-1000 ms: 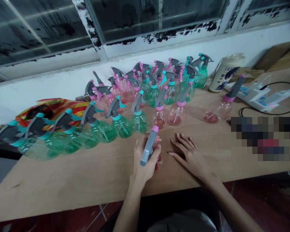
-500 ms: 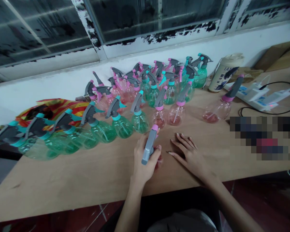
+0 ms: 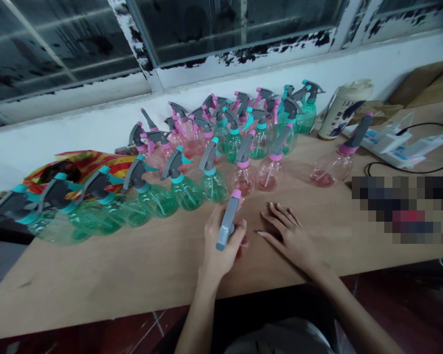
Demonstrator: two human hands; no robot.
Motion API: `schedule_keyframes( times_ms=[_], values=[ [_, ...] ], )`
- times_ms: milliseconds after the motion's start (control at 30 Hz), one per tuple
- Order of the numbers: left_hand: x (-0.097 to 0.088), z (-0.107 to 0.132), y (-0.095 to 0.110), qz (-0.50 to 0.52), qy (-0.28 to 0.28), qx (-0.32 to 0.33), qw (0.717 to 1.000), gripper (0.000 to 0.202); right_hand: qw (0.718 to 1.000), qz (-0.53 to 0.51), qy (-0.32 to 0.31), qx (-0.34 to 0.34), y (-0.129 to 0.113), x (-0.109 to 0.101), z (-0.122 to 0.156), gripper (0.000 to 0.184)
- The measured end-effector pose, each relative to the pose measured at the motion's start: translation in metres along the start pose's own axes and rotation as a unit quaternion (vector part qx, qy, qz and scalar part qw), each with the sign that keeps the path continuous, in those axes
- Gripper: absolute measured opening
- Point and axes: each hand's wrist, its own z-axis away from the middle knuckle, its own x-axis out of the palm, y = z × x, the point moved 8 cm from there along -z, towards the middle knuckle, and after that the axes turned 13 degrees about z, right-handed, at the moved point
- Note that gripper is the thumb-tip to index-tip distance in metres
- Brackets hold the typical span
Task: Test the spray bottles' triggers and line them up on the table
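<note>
My left hand (image 3: 218,241) is closed around the neck of a pink spray bottle (image 3: 229,221) with a grey trigger head and pink nozzle. Most of its clear body is hidden under the hand; a bit of pink shows at the right. To the right, my right hand (image 3: 290,237) rests on the wooden table (image 3: 140,275) with fingers spread, holding nothing and apart from the bottle. Just beyond the hands stand two pink spray bottles (image 3: 268,176), and a row of green spray bottles (image 3: 186,192) runs off to the left.
More pink and green spray bottles (image 3: 234,145) crowd against the wall. A single pink spray bottle (image 3: 332,167) stands at right, near a power strip (image 3: 398,156) with a black cable. Behind it are a cream tumbler (image 3: 343,110) and cardboard (image 3: 428,83). A red-yellow striped bag (image 3: 92,164) lies far left.
</note>
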Motion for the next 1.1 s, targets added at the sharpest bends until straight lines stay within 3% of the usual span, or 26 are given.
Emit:
schedule_keyframes(
  times_ms=[200,500,767,1100],
  values=[
    [0.006,-0.005,0.008,-0.002,-0.031,0.010,0.999,0.023,1.000,-0.004,-0.001,-0.006,0.000,0.000,0.000,0.052],
    [0.015,-0.009,0.003,0.016,-0.016,0.008,1.000,0.003,1.000,-0.004,0.005,-0.004,0.000,0.000,0.000,0.052],
    [0.014,-0.006,0.016,-0.032,-0.023,0.044,0.998,0.026,0.999,-0.037,-0.007,0.002,0.001,-0.005,-0.001,0.053],
    [0.020,-0.007,0.017,-0.041,-0.049,0.056,0.996,0.029,0.990,-0.137,-0.031,-0.022,-0.022,-0.043,0.004,0.074]
  ],
)
